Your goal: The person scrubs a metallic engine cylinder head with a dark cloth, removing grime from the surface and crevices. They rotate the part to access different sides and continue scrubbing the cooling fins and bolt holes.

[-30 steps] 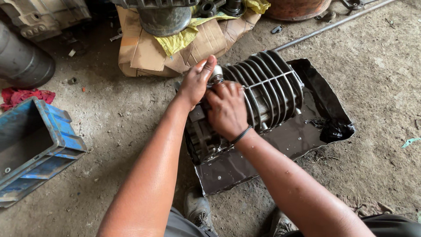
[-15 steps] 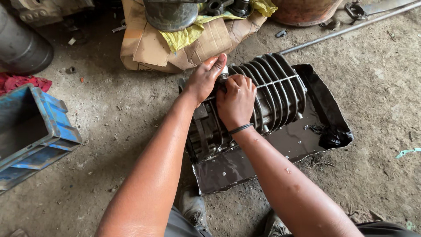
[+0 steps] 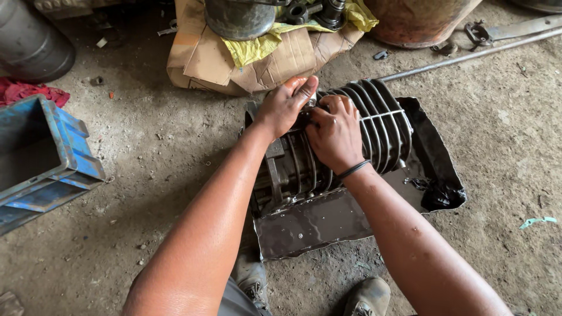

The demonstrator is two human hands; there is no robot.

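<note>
light: soft daylight, even | shadows: faint | glare: sheen on forearms | focus: sharp, no blur

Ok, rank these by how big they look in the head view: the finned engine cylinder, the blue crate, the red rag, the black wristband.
1. Blue crate, cut off by the frame edge, and finned engine cylinder, half hidden by both hands: too alike to rank.
2. Red rag.
3. Black wristband.

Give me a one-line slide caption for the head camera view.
Left hand and right hand press together on a finned engine cylinder lying in a dark metal tray on a dirt floor.
</note>
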